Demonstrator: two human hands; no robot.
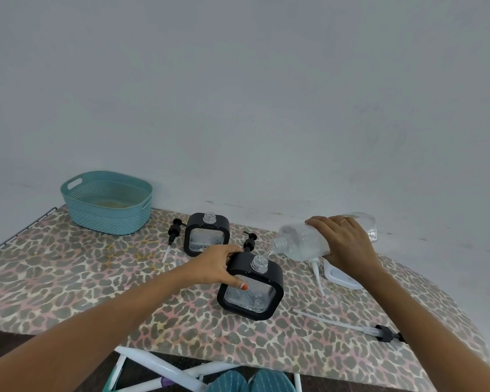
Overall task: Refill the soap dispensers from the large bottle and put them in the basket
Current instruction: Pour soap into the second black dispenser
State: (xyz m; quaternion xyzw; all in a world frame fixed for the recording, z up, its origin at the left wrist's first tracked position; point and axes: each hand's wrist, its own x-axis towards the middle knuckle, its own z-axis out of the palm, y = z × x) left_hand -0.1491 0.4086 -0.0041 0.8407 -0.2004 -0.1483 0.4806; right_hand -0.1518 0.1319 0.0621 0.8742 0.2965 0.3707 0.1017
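Fingers [321,222] of right hand [347,246] clasp tilted large bottle [301,241] over dispenser [251,297].

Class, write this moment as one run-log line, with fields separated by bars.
step: pouring | right hand: holds tilted large bottle | left hand: grips near dispenser | far dispenser: uncapped, untouched | basket: holds no dispenser

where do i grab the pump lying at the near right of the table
I'd pinch the pump at its black collar, coming straight down from above. It lies flat on the table, and the collar is its thickest part; the clear tube is thin. Right now the left hand grips a dispenser and the right hand holds the large bottle.
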